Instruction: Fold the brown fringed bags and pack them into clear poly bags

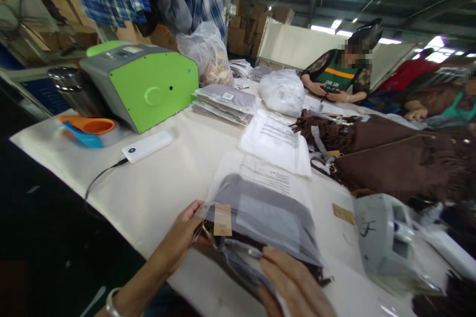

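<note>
A clear plastic bag [260, 168] with printed text lies on the table in front of me. A dark brown handbag with metal fittings, covered by grey material [267, 213], is partly inside it. A tan tag [222, 220] hangs at the near left corner. My left hand [189, 230] is closed on that corner, thumb on top and the other fingers partly hidden underneath. At the near edge, my right hand [293, 282] has its fingers bent over the handbag's edge and a wrapped strap [241, 252]. The right hand is slightly blurred.
A green-and-grey machine [152, 89], a steel flask [74, 89], an orange tape dispenser [89, 126] and a white power bank [148, 146] stand left. Flat packages [226, 101] lie ahead. Brown fringed bags [390, 158] and a grey device [385, 242] sit right. A co-worker [338, 77] sits across.
</note>
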### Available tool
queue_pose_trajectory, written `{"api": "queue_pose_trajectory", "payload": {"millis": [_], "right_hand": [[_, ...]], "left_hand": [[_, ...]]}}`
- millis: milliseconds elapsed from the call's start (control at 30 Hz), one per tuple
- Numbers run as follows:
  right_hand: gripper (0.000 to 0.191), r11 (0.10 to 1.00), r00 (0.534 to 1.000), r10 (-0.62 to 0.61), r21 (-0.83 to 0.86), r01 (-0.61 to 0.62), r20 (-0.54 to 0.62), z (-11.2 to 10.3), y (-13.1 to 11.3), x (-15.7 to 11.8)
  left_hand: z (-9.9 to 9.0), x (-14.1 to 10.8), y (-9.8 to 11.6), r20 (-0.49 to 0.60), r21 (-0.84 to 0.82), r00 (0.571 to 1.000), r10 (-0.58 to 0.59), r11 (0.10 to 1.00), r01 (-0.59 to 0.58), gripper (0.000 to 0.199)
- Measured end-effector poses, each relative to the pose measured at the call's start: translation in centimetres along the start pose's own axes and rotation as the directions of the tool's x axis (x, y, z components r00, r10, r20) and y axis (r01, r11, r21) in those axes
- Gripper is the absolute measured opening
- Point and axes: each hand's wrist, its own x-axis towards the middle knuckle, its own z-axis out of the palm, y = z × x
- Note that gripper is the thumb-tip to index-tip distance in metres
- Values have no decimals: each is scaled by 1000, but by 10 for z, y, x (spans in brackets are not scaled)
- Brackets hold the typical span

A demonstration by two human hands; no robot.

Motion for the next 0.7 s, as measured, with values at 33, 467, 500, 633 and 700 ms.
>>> {"api": "queue_pose_trajectory", "payload": {"millis": [33, 467, 500, 633, 700], "right_hand": [[48, 986, 986, -163, 38, 161, 41, 18, -13, 8], [53, 1000, 989, -9, 22, 6, 146, 69, -36, 32], [56, 1000, 987, -12, -5, 13, 162, 72, -34, 36], [46, 995, 980, -66, -64, 79, 187, 81, -32, 53], [30, 993, 982, -80, -75, 94, 169, 79, -35, 61]], "left_hand": [[-1, -1, -1, 8, -1, 1000, 11, 1000, -11, 43], [-16, 9, -13, 45, 213, 989, 140, 966, -147, 45], [-16, 11, -14, 48, 280, 983, 175, 943, -181, 43], [-19, 16, -12, 68, 605, 905, 420, 704, -372, 39], [-21, 18, -11, 89, 688, 877, 473, 607, -397, 39]]}}
